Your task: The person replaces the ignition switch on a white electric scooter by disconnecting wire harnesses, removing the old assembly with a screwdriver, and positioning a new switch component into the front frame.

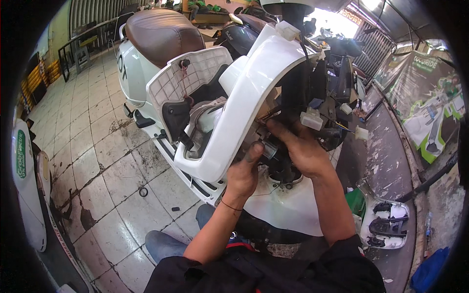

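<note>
A white scooter with its front partly taken apart stands before me. Both my hands are in the opening behind its curved white front panel [266, 80], above the white front fender [300, 202]. My left hand [243, 177] is closed by the panel's lower inner edge, thumb up, its other fingers mostly hidden. From the right reaches my right hand [310, 154], its fingers bent inward and their tips hidden among dark parts. Between the hands shows a small shiny cylindrical part [269, 150]. What either hand grips is hidden. Loose pale connectors [311, 120] hang above my right hand.
The brown seat [166, 34] and an opened white body panel [188, 73] are at the far left. A detached white-and-black part [387, 223] lies on the right. On the tiled floor [105, 183] is a small black ring [143, 191]. Another scooter's white body [28, 180] edges in at left.
</note>
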A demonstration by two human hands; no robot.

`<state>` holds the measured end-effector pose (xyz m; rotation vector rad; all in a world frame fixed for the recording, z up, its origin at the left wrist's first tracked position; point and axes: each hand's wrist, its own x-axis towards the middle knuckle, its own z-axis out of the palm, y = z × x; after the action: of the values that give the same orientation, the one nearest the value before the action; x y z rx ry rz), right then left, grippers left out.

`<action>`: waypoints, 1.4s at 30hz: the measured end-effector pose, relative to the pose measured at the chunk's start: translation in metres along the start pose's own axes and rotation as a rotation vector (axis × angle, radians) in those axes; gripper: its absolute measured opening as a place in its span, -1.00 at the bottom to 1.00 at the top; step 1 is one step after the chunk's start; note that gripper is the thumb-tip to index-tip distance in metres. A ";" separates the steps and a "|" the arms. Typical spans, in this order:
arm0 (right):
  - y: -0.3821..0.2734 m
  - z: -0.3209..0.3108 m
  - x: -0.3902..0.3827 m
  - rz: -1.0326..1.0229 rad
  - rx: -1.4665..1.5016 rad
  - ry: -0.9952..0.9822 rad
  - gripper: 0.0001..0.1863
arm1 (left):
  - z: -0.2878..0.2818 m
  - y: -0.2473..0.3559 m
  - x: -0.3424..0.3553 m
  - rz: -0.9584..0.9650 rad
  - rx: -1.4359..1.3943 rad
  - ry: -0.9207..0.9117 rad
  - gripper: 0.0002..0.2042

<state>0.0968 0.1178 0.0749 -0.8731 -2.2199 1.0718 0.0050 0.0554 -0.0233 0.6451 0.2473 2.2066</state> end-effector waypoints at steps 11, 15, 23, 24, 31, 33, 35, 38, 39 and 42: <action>-0.009 0.020 0.003 0.023 0.078 0.173 -0.70 | 0.008 0.000 -0.005 0.102 0.507 0.230 -0.58; -0.027 0.018 -0.003 0.089 0.467 0.041 -0.71 | -0.003 -0.003 -0.010 0.065 0.601 0.262 -0.55; -0.013 0.013 0.002 0.046 0.507 0.006 -0.69 | 0.011 0.010 -0.015 0.065 0.534 0.169 -0.57; -0.012 0.014 0.002 0.058 0.498 -0.034 -0.57 | 0.015 0.009 -0.016 0.085 0.513 0.200 -0.55; 0.028 0.015 0.010 -0.035 0.027 0.075 -0.34 | 0.019 0.002 -0.022 0.000 0.443 0.314 -0.48; 0.026 0.020 0.007 -0.061 -0.084 0.118 -0.28 | 0.017 0.001 -0.023 0.048 0.448 0.294 -0.46; 0.012 0.021 0.000 -0.091 -0.089 0.138 -0.25 | 0.018 0.001 -0.022 0.090 0.449 0.265 -0.44; 0.002 0.011 -0.011 -0.010 -0.058 0.045 -0.27 | 0.028 0.005 -0.022 0.062 0.378 0.246 -0.47; 0.010 0.008 -0.014 -0.150 -0.128 0.054 -0.29 | 0.034 0.008 -0.023 0.004 0.304 0.246 -0.47; 0.009 0.007 -0.019 -0.348 -0.211 0.069 -0.35 | 0.034 0.009 -0.024 -0.029 0.196 0.217 -0.47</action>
<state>0.1070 0.1047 0.0602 -0.5652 -2.3432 0.6455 0.0294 0.0302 0.0001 0.5017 0.5864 2.2421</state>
